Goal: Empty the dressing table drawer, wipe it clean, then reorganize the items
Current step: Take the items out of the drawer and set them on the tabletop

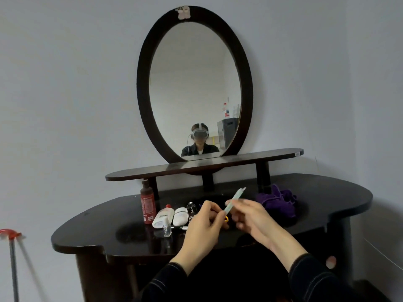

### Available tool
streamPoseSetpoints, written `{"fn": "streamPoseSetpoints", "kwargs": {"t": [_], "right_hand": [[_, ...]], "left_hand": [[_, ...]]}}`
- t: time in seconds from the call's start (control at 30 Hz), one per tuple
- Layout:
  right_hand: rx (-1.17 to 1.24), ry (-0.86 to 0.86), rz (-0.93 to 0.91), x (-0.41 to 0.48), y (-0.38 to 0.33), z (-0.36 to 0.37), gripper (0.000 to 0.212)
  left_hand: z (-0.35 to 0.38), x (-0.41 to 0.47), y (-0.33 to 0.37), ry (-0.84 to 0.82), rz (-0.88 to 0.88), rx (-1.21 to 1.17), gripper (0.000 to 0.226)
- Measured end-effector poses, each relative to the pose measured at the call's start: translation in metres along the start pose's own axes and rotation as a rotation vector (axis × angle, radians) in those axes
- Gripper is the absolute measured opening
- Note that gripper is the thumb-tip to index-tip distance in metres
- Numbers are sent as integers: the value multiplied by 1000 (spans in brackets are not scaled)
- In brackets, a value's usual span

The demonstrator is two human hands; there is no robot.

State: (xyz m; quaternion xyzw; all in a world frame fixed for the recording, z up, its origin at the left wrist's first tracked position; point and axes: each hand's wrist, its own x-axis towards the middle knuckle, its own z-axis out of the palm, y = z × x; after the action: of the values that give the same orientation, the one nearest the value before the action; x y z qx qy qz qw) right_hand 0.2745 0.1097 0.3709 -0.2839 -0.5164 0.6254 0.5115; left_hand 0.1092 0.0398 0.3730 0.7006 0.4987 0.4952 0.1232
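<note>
Over the dressing table (327,205), near its edge, left hand (201,229) and right hand (256,217) pinch one pen (235,199).

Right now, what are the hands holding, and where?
A pale green pen. The right hand pinches its middle; the left hand pinches its lower end.

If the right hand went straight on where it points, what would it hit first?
Likely the left hand, which pinches the same pale green pen just ahead of the right hand; depth is unclear.
</note>
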Motion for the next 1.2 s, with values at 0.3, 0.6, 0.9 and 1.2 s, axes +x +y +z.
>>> {"fn": "streamPoseSetpoints", "kwargs": {"t": [0.3, 0.6, 0.9, 1.2], "right_hand": [[-482, 404, -99, 42, 2, -22, 32], [-1073, 254, -101, 49, 7, -18, 18], [-1327, -27, -145, 41, 15, -11, 32], [-1113, 188, -223, 33, 8, -10, 29]], "left_hand": [[-13, 30, -40, 21, 389, 604, 22], [-12, 31, -43, -160, 212, 622, 30], [-11, 29, -54, -13, 145, 718, 38], [-18, 29, -44, 114, 255, 652, 24]]}}
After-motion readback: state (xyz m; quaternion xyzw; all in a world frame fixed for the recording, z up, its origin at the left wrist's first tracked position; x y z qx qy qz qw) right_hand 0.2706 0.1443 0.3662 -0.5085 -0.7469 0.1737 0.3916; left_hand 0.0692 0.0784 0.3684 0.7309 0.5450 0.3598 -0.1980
